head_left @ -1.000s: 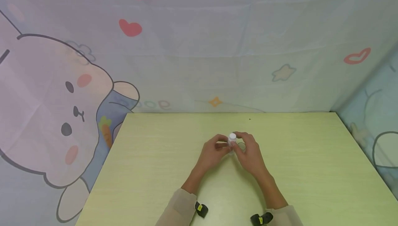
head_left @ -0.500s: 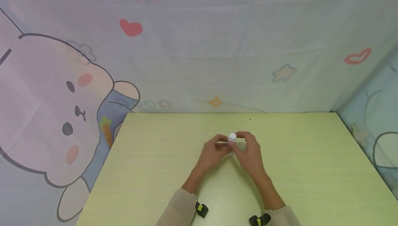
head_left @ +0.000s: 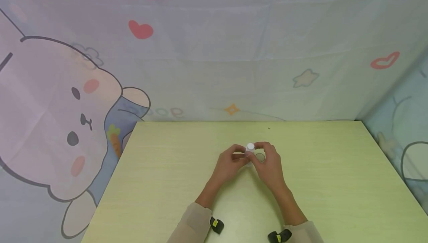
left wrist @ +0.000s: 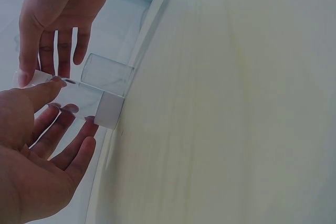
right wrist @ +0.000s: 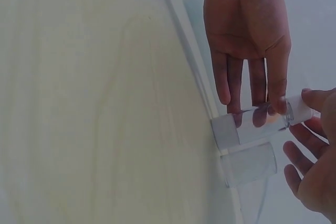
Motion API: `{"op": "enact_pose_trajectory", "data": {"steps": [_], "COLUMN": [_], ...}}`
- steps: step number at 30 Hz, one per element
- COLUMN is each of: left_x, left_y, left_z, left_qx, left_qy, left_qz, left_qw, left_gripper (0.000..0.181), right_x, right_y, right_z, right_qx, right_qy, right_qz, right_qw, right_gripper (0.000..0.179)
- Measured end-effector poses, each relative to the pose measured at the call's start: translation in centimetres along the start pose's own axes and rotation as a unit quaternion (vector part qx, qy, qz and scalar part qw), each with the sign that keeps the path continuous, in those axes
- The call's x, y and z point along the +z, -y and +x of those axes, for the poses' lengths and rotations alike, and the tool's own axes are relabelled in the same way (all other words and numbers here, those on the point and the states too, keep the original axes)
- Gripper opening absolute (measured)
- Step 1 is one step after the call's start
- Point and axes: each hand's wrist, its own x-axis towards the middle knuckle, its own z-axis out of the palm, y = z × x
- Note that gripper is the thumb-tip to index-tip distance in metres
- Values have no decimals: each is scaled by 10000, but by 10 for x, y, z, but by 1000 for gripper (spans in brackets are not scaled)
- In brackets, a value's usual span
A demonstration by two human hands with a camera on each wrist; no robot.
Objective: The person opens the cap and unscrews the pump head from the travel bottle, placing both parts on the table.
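Observation:
A clear cylindrical bottle [left wrist: 79,100] stands upright on the table, with a white band at its foot and a white cap [head_left: 250,146] on top. My left hand [head_left: 229,165] grips its clear body, thumb on one side and fingers on the other, as the left wrist view shows. Near the top, my right hand [head_left: 269,165] pinches the white cap part between thumb and forefinger; its other fingers are spread. Close beside the bottle is a clear drinking glass [right wrist: 250,163], which neither hand visibly holds. In the head view, fingers cover most of the bottle's body.
The pale wooden table [head_left: 160,183] runs back to a patterned cloth [head_left: 207,49]. A tiny dark speck [head_left: 269,128] lies near the far edge. Each wrist wears a black camera, one [head_left: 217,225] on the left and one [head_left: 279,236] on the right.
My right wrist has shifted very slightly left since the earliest frame. Both hands stay at the bottle, and the glass has not moved.

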Motion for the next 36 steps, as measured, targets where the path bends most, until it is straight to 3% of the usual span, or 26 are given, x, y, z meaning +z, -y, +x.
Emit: {"op": "enact_pose_trajectory", "data": {"steps": [9,21,36], "left_x": [0,0,0], "left_y": [1,-1,2], "left_z": [0,0,1], "left_qx": [-1,8,32], "left_qy": [-19,-77,-46], "left_qz": [-45,-21,-39], "left_qw": [10000,10000,10000], "left_gripper": [22,24,23], "right_x": [-2,-3,-4], "right_y": [-3,-5,-6], "right_z": [1,3,2], "right_qx": [-93,-513,-621], "right_qy": [152,237,307], "right_qz": [-43,-186,-48], "right_qw": [9998,9982,9976], "right_gripper": [30,29,30]}}
